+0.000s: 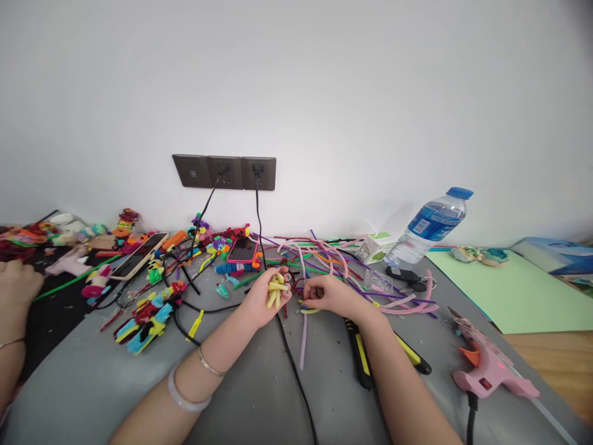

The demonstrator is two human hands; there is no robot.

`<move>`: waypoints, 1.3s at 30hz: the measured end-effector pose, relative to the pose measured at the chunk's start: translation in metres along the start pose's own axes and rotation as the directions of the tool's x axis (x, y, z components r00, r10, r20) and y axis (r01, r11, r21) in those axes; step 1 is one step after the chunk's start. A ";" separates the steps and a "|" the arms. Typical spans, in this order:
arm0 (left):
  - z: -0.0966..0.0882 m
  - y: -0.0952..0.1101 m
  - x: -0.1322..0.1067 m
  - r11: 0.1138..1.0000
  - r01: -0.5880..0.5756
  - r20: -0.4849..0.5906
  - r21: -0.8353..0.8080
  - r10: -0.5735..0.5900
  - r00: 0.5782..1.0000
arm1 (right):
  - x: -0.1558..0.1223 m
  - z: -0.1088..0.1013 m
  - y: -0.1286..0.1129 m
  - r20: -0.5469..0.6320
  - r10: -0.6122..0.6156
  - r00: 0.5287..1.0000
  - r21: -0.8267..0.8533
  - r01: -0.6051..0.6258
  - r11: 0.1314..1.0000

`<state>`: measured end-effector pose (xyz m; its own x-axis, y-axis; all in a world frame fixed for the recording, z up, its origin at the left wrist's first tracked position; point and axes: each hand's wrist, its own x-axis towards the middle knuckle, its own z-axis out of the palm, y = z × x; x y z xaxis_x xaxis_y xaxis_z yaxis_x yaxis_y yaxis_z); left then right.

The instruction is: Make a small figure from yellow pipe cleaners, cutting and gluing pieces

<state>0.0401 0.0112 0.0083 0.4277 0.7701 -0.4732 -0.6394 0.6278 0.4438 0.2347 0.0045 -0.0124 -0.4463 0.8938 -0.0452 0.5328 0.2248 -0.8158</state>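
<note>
Yellow pieces: a bunch of short, pale yellow, soft-looking sticks, lying loosely crossed in my left hand, above the worktop.
Their lie: no single direction; the upper ones run roughly 9 to 3 o'clock, the lower ones nearer 1 to 7, ends poking towards 6.
My left hand: half-curled into a cup, palm up, fingers bent round the bunch and holding it.
My right hand: at 3 o'clock from the left, fingers drawn together with little gap, tips down at a yellow strip.
Yellow strip: thin, long axis about 9 to 3 o'clock, partly under my fingertips; I cannot tell whether they grip it.
Hard to make out: how many sticks I have, since fingers cover some; the front end of the yellow-and-black hand tool at 4 o'clock, behind my right forearm.
Coloured stems: a tangle of pink, purple and green at 2 o'clock.
Bottle: tilted, blue-capped, beyond the stems.
Pink glue gun: between 3 and 4 o'clock, its cable cut off below.
Co-worker's hand: at 9 o'clock, cut off by the picture's edge.
</note>
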 end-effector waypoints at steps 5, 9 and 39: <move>-0.002 0.001 0.001 1.000 0.005 0.015 -0.011 -0.005 1.000 | -0.003 0.000 -0.010 0.037 0.009 0.999 -0.062 -0.007 0.998; -0.001 0.000 0.001 0.997 -0.044 -0.039 0.058 0.046 0.998 | -0.004 -0.001 -0.009 0.003 -0.011 1.000 -0.068 0.011 0.998; 0.002 -0.019 -0.006 0.843 -0.149 0.201 0.516 0.050 0.978 | 0.004 0.007 -0.024 -0.306 -0.141 0.942 0.372 0.255 0.893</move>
<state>0.0510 -0.0046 0.0045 0.5148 0.8076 -0.2876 -0.2731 0.4725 0.8380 0.2154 0.0004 0.0027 -0.2757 0.9285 0.2487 0.0946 0.2837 -0.9542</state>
